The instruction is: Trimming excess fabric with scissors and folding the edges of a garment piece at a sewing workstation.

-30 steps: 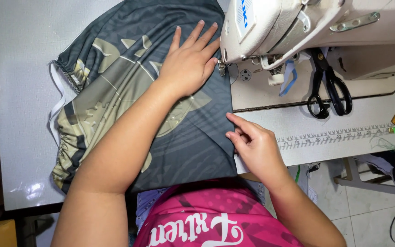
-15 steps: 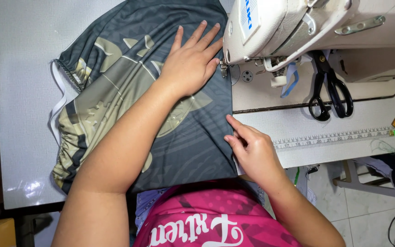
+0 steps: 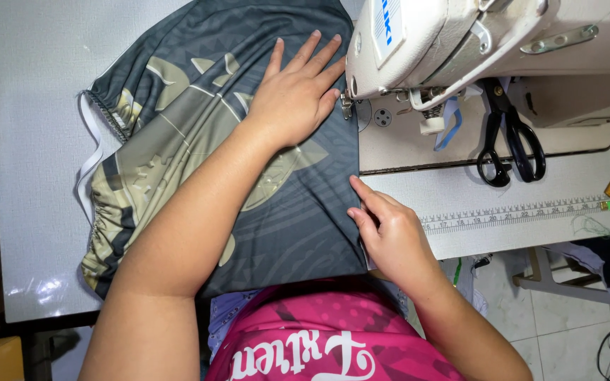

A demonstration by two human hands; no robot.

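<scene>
Guiding soft printed cloth toward the needle.

My right hand (image 3: 390, 236) pinches the grey garment (image 3: 248, 162) at its near straight edge; farther off, my left hand (image 3: 294, 95) lies flat, fingers spread, beside the sewing machine (image 3: 474, 42). It looks light, limp, slippery: best held by edges.

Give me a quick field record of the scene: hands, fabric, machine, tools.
left hand: flat on fabric, fingers spread, beside the needle area
right hand: fingers at fabric's right edge
fabric: dark grey with tan print, spread on table
sewing machine: white, right of fabric
scissors: black, on machine bed
ruler: along table edge
</scene>
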